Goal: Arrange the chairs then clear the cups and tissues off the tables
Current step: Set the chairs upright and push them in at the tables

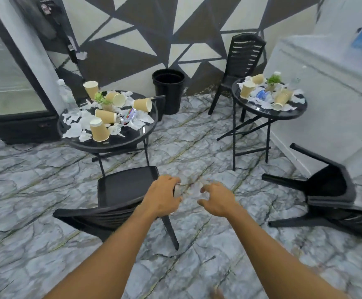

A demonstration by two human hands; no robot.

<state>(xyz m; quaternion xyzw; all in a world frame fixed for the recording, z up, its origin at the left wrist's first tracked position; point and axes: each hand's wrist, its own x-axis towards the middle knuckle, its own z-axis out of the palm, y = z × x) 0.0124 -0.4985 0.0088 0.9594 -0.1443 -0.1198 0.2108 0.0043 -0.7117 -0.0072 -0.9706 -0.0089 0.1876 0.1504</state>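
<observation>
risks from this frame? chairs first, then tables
1. The tipped chair lies on its side by the right table, legs sticking out; hauling it up could knock that table and spill its cups.
2. The left table holds several paper cups on their sides near the rim; a bump from the near chair may roll them off.
3. Both hands, left and right, are empty.

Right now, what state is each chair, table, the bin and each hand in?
Near chair: upright.
Right chair: tipped over on the floor.
Far chair: upright.
Left table: littered.
Right table: littered.
Bin: upright.
Left hand: open, empty.
Right hand: open, empty.
</observation>
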